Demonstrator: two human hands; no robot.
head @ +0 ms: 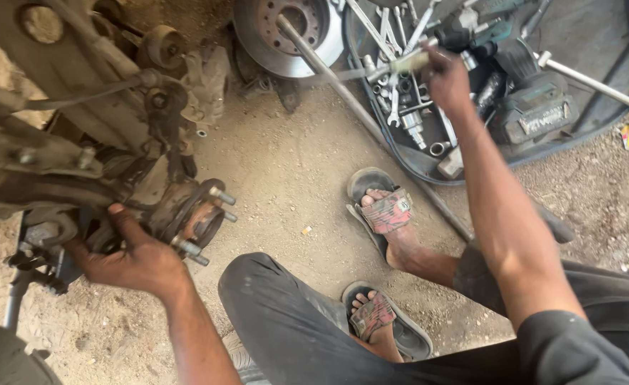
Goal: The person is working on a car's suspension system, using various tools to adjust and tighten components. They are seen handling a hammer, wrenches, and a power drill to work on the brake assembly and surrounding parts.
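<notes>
- Your left hand gripped the back of the wheel hub at the near left, fingers curled round it, with the studs pointing right.
- Your right hand was clenched on a socket tool at the far right, over the tool tray.
- The tool's long axis ran left to right, well apart from the hub; your right hand was the one holding it.

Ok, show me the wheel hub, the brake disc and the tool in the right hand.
wheel hub (199,217), head view, on its round face between the studs.
brake disc (289,32), head view, on the centre hat.
ratchet tool (407,63), head view, on its handle by the right hand (446,82).
</notes>
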